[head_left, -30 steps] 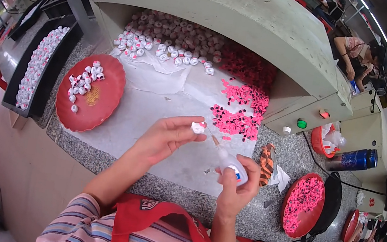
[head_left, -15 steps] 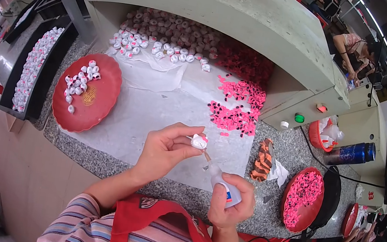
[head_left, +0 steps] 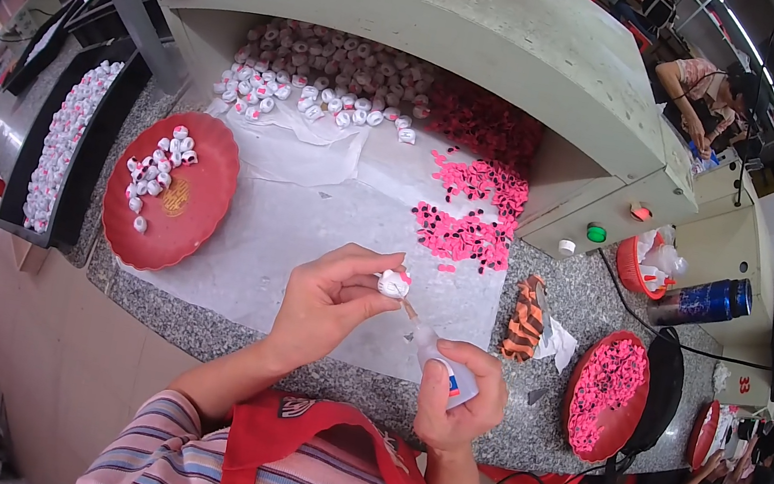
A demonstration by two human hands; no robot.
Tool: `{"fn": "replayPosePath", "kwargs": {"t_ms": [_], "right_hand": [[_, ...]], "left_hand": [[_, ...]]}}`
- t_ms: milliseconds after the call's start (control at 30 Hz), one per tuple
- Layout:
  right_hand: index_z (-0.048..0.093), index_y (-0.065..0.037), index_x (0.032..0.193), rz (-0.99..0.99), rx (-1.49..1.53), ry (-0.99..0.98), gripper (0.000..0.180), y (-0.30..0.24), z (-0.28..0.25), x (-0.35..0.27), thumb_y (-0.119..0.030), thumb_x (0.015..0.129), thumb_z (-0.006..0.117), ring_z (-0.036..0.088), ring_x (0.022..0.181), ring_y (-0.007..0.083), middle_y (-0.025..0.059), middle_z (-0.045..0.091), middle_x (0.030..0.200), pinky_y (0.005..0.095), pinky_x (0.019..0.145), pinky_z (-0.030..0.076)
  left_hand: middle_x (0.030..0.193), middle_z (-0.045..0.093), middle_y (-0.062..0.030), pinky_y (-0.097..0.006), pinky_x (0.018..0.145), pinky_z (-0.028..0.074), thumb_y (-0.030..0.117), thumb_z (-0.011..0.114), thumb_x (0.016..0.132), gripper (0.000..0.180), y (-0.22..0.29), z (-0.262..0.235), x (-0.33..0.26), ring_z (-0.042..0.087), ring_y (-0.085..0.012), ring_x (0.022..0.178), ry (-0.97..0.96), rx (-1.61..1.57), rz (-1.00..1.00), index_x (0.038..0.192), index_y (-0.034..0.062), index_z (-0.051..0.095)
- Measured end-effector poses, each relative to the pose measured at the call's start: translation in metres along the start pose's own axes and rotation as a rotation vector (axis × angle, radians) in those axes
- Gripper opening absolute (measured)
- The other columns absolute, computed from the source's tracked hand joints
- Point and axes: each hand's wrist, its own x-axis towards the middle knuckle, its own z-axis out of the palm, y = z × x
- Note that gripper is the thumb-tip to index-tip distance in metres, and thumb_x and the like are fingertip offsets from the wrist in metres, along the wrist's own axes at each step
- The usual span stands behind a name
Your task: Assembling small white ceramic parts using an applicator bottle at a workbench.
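Between the thumb and fingers of my left hand (head_left: 325, 298) is a small round white piece (head_left: 393, 284) with a pink spot on its edge. My right hand (head_left: 461, 398) is wrapped round a translucent squeeze bottle (head_left: 449, 363) with a thin brownish nozzle. The bottle tilts up to the left, and its nozzle tip (head_left: 409, 307) is at the lower side of the white piece; whether they touch I cannot tell. Both hands are over a white sheet (head_left: 300, 218) on the speckled table.
Similar white pieces lie on a red plate (head_left: 165, 252), in a black tray (head_left: 12, 201) and under the pale cabinet (head_left: 422, 20). Small pink pieces (head_left: 463, 239) lie on the sheet and on another red plate (head_left: 620, 443). A striped cloth (head_left: 524, 325) and blue bottle (head_left: 714, 302) are at right.
The whole view has shifted slightly. My hands, the white piece and the squeeze bottle keep nearly the same places relative to each other, with the nozzle still at the piece's underside.
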Motion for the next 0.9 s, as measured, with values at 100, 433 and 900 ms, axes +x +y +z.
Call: {"fn": "replayPosePath", "kwargs": {"t_ms": [100, 433, 900], "right_hand": [[0.056, 0.001, 0.083, -0.009, -0.005, -0.030, 0.017, -0.003, 0.000, 0.002, -0.003, 0.068, 0.061, 0.060, 0.057, 0.0221, 0.0123, 0.061, 0.071, 0.0276, 0.052, 0.047], [0.056, 0.002, 0.082, 0.011, 0.007, -0.080, 0.016, -0.006, -0.006, 0.007, -0.002, 0.067, 0.061, 0.061, 0.057, 0.0222, 0.0119, 0.062, 0.071, 0.0281, 0.052, 0.048], [0.055, 0.002, 0.081, -0.018, -0.010, -0.041, 0.015, -0.004, -0.010, 0.005, -0.002, 0.067, 0.060, 0.061, 0.058, 0.0231, 0.0121, 0.062, 0.071, 0.0286, 0.052, 0.048]], "left_hand": [[0.100, 0.052, -0.0109, -0.029, 0.080, 0.050, -0.014, 0.054, 0.074, 0.037, 0.000, -0.001, 0.000, 0.057, -0.0199, 0.092, -0.004, 0.000, -0.008, 0.109, -0.0044, 0.052], [0.101, 0.053, -0.0077, -0.023, 0.078, 0.048, -0.011, 0.057, 0.073, 0.036, 0.002, -0.003, 0.001, 0.056, -0.0128, 0.088, 0.012, 0.082, 0.023, 0.108, -0.0013, 0.055], [0.098, 0.060, -0.0147, -0.030, 0.077, 0.050, -0.012, 0.059, 0.069, 0.043, 0.007, -0.007, 0.004, 0.061, -0.0238, 0.086, -0.005, -0.145, -0.285, 0.110, -0.0059, 0.051]]}}
